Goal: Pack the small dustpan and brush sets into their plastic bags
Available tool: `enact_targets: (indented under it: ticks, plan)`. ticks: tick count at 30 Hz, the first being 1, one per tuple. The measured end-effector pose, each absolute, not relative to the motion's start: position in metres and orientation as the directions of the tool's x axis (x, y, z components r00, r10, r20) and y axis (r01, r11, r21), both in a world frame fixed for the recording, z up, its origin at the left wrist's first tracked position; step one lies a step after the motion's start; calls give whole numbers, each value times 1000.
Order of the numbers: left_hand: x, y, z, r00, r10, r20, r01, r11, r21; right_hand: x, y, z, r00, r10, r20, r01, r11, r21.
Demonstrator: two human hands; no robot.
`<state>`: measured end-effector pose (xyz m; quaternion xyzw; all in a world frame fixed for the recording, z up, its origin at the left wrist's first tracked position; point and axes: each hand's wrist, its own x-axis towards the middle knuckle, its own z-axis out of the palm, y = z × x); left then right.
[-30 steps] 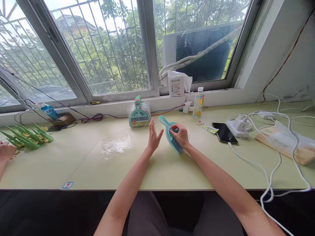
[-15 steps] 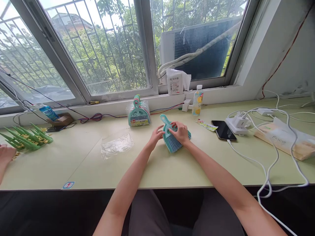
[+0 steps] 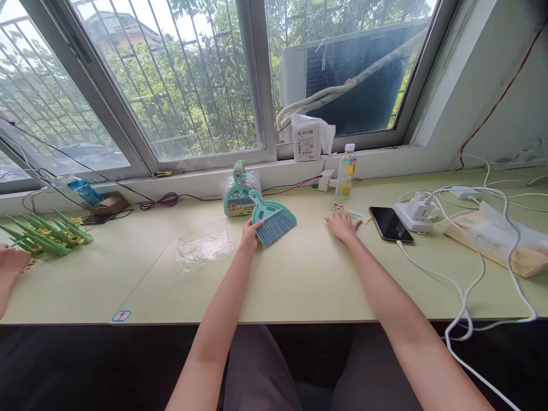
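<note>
My left hand (image 3: 250, 234) grips a teal mini dustpan and brush set (image 3: 277, 225) by its left edge. The brush's blue-grey bristles lie against the pan, and the handle points up and left. Out to the right, my right hand (image 3: 343, 226) rests on a yellow-green printed label card (image 3: 351, 213), its fingers stretched over the card's near side and partly covering it. Behind the held set stands a stack of similar dustpan sets (image 3: 238, 194) in clear wrap, partly hidden by it.
A clear plastic bag (image 3: 204, 250) lies left of my left hand. A phone (image 3: 390, 224), charger block (image 3: 413, 212), white cables and tissue pack (image 3: 496, 240) are at the right. A drink bottle (image 3: 346, 171) stands behind. Another person's hand (image 3: 12, 260) is by green spiky pieces (image 3: 47, 234).
My right hand has let go of the brush set and moved right onto the label card. My left hand has shifted the set left and up, beside the wrapped stack.
</note>
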<state>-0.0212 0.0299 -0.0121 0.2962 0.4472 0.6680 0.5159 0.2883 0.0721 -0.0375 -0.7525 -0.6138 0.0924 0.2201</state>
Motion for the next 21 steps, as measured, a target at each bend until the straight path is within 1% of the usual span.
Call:
enact_targets:
  ticks: [3,6,9,12,14,16,18,20,21]
  plan:
    - [-23,34,-16,-319,939,-127,-494,-51,868,273,66,-28,69,982,177,901,15,-433]
    - [-24,36,-17,-366,915,-169,-544,-63,837,260,59,-22,-30,980,198,901,112,-420]
    - [-25,38,-16,-392,899,-194,-558,-65,828,255,56,-26,-15,978,209,929,90,-358]
    - [-27,39,-17,-361,906,-221,-575,-30,818,255,56,-34,10,993,114,952,26,-304]
    - [-28,39,-18,-337,913,-230,-572,-5,820,255,58,-38,-25,996,88,956,50,-288]
    - [-28,39,-20,-321,919,-230,-561,11,828,254,59,-39,-77,989,123,945,112,-307]
    - [-29,38,-21,-307,923,-232,-557,23,830,253,59,-38,-101,979,179,920,160,-359]
    - [-29,38,-22,-297,929,-220,-547,23,837,252,60,-34,-67,977,204,887,152,-436]
    - [-28,38,-22,-291,935,-204,-535,18,845,252,60,-32,-34,980,197,861,129,-493]
